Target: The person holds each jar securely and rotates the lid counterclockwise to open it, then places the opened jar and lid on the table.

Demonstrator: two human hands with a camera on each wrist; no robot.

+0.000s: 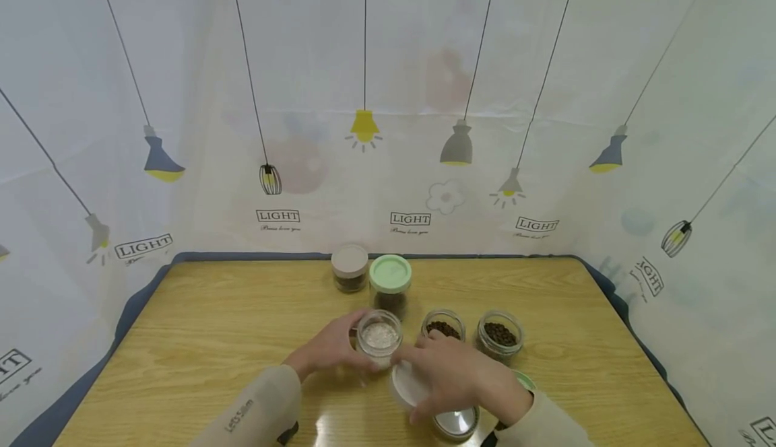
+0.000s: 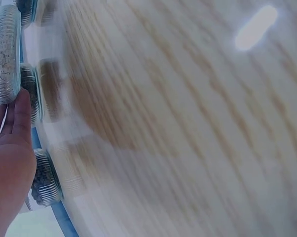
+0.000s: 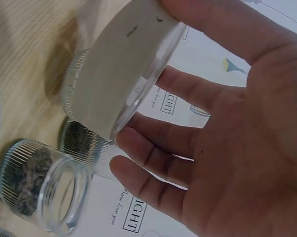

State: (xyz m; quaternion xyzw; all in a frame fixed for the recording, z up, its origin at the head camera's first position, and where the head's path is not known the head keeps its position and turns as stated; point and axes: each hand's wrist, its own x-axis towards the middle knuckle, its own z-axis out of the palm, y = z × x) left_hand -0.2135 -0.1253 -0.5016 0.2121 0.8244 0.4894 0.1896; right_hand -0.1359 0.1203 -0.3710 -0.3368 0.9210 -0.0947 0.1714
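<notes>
My left hand (image 1: 332, 347) grips an open ribbed glass jar (image 1: 380, 334) of pale flakes from its left side. In the left wrist view that jar (image 2: 4, 54) is cut off by the frame edge, with fingers against its lower end. Just right of the jar, my right hand (image 1: 456, 374) holds a whitish round lid (image 1: 407, 388) by its edge. The right wrist view shows the lid (image 3: 111, 69) tilted, its clear inner rim towards the palm, held between thumb and fingers. In the head view the lid is close beside the jar's mouth.
Two open jars of dark brown pieces, a nearer-middle jar (image 1: 442, 327) and a right-hand jar (image 1: 500, 336), stand beyond my right hand. Behind are a beige-lidded jar (image 1: 349, 266) and a green-lidded jar (image 1: 391, 279). A lid (image 1: 457, 425) and a partly hidden green lid (image 1: 525, 380) lie near my right wrist.
</notes>
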